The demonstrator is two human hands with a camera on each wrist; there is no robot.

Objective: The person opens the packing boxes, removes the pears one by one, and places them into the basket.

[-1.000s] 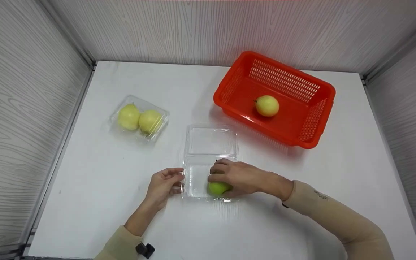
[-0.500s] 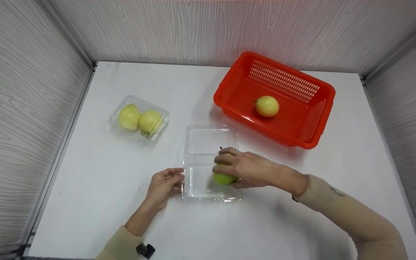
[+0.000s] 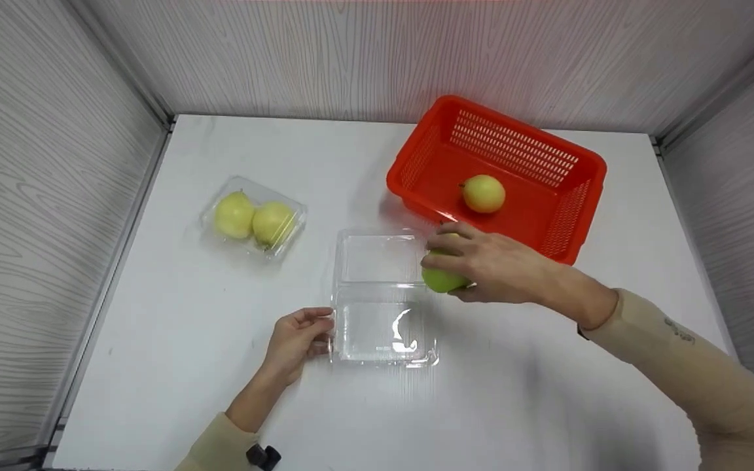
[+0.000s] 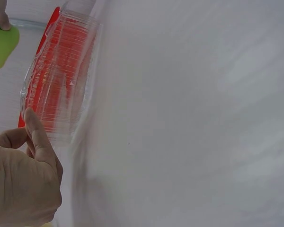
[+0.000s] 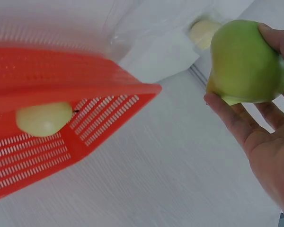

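My right hand (image 3: 498, 265) holds a green pear (image 3: 444, 273), its fingers curled over the fruit near the basket's front edge. In the right wrist view the pear (image 5: 248, 61) shows between thumb and fingers. My left hand (image 3: 295, 343) pinches the left rim of a clear plastic clamshell box (image 3: 377, 330), which lies opened flat with nothing in it. From the left wrist, the thumb and fingers of that hand (image 4: 31, 165) meet at the box's edge. One yellow pear (image 3: 484, 193) lies in the red basket (image 3: 410, 176).
A second clear box (image 3: 260, 191) with two yellow pears (image 3: 233, 214) sits at the left on the white table (image 3: 174, 314). Grey wood-grain panels (image 3: 324, 59) stand behind the table and at both sides.
My right hand has lifted the green pear out of the clear box's near half and carried it up and right toward the basket. The left hand has stayed at the box's rim.
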